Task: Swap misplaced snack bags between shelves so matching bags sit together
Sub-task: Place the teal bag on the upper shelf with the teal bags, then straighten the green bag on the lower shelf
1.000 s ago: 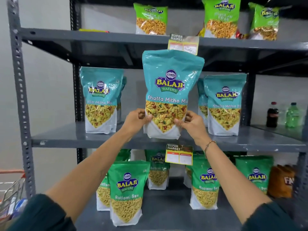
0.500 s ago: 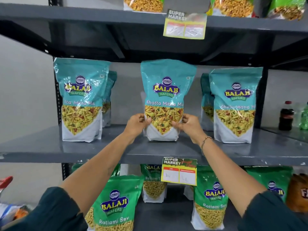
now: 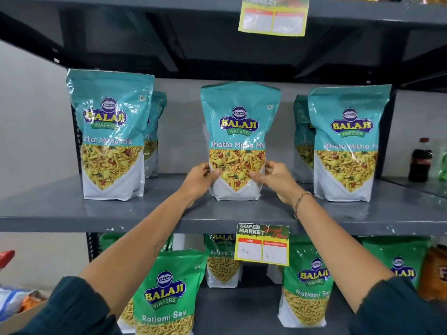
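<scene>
A teal Khatta Mitha Mix bag (image 3: 238, 131) stands upright on the middle grey shelf (image 3: 60, 211), its base on the shelf surface. My left hand (image 3: 199, 181) grips its lower left edge and my right hand (image 3: 275, 181) grips its lower right edge. More teal Khatta Mitha Mix bags stand to its left (image 3: 110, 134) and right (image 3: 348, 141), with others behind them. On the shelf below stand green Ratlami Sev bags (image 3: 167, 293), (image 3: 307, 286).
A yellow price tag (image 3: 262, 245) hangs from the middle shelf's front edge, another tag (image 3: 273, 15) from the shelf above. A dark cola bottle (image 3: 419, 160) stands at the far right. An orange bag (image 3: 435, 274) sits at lower right.
The teal bag has come down from in front of the upper shelf edge and further back, onto the middle shelf between the other teal bags. Both hands stayed on it; the view moved closer.
</scene>
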The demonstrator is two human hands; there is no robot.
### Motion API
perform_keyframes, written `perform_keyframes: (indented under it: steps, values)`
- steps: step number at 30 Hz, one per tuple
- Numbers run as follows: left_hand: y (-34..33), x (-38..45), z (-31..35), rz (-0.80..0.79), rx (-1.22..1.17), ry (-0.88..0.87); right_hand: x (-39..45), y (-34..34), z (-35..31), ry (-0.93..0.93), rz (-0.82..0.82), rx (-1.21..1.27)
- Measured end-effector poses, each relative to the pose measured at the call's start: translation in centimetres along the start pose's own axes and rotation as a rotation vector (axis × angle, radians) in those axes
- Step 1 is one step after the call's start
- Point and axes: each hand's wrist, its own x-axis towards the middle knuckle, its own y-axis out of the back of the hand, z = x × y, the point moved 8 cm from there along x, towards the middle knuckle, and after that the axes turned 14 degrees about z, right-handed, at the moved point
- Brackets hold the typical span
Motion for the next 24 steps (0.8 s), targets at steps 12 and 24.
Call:
perform_keyframes:
  steps: [12, 24]
  values:
    - [4.4, -5.4, 3.6, 0.280, 0.173, -0.117, -5.5, 2.5, -4.2, 0.288, 0.481, -0.145]
    - [10.7, -20.9, -3.3, 0.358, -0.207, -0.025, -23.4, -6.6, 1.9, 0.113, 0.174, 0.234]
